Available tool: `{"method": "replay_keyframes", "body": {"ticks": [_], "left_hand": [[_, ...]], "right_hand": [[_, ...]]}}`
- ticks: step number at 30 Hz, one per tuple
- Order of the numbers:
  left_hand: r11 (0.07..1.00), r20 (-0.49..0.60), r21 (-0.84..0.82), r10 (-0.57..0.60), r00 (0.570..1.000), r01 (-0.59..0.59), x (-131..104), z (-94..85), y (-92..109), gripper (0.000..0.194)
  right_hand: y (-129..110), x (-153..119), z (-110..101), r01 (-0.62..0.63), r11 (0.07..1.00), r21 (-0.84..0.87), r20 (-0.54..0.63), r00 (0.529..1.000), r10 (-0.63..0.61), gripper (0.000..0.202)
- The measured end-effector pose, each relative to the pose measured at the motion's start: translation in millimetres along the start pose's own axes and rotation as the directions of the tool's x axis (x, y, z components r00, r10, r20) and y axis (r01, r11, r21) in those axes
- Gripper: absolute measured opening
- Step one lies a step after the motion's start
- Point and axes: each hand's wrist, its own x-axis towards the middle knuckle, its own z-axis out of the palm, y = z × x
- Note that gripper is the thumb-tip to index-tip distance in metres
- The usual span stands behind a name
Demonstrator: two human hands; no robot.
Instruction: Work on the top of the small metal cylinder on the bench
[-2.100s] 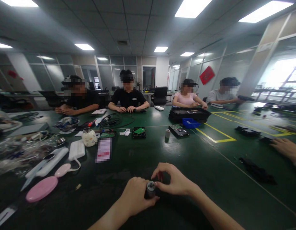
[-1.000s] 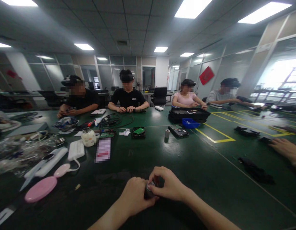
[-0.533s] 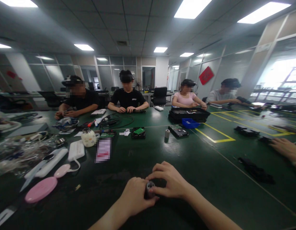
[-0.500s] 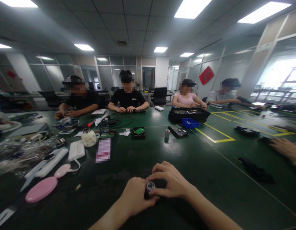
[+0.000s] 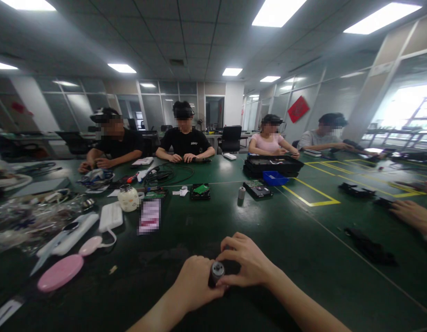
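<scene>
A small metal cylinder (image 5: 218, 271), like a motor, stands on the green table (image 5: 186, 230) between my hands, its round end with small holes facing up. My left hand (image 5: 197, 282) is wrapped round its left side, the thumb in front of it. From the right, my right hand (image 5: 246, 263) curves round it, thumb at the lower right and fingers arched above, with a gap between them. Whether the right fingertips touch the cylinder is hard to tell. Farther back stands a similar metal cylinder (image 5: 241, 192), beside a hard drive (image 5: 257, 189).
An opened drive with a green board (image 5: 200, 191), a phone (image 5: 150, 216), a round jar (image 5: 128, 198), a white power bank (image 5: 110, 217) and a pink oval object (image 5: 60, 273) lie leftward. A blue tray (image 5: 275, 178) is behind. Another person's hand (image 5: 412, 214) is at right.
The fingers of my right hand have lifted slightly off the cylinder's top edge, and more of its top shows. My left hand has hardly moved.
</scene>
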Motion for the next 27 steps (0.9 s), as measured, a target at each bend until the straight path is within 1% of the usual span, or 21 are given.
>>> {"method": "replay_keyframes", "body": {"ticks": [9, 18, 24, 27], "left_hand": [[1.0, 0.022, -0.008, 0.004, 1.0, -0.004, -0.8, -3.1, 0.6, 0.028], [1.0, 0.017, 0.0, 0.006, 1.0, -0.006, 1.0, -3.3, 1.0, 0.03], [1.0, 0.023, -0.02, -0.01, 1.0, 0.01, -0.7, -2.0, 0.4, 0.028], [0.999, 0.016, -0.032, -0.008, 1.0, 0.009, -0.6, -1.3, -0.5, 0.027]], "right_hand": [[-5.4, 1.2, -1.1, 0.046, 0.999, -0.028, -0.009, 0.999, -0.046, 0.035], [-1.1, 0.4, 0.5, 0.038, 0.999, -0.028, -0.068, 0.997, -0.04, 0.042], [-3.2, 0.3, -2.0, -0.049, 0.997, -0.051, 0.021, 0.999, 0.05, 0.045], [-5.1, 0.8, -1.7, -0.055, 0.997, -0.051, 0.053, 0.997, 0.057, 0.041]]}}
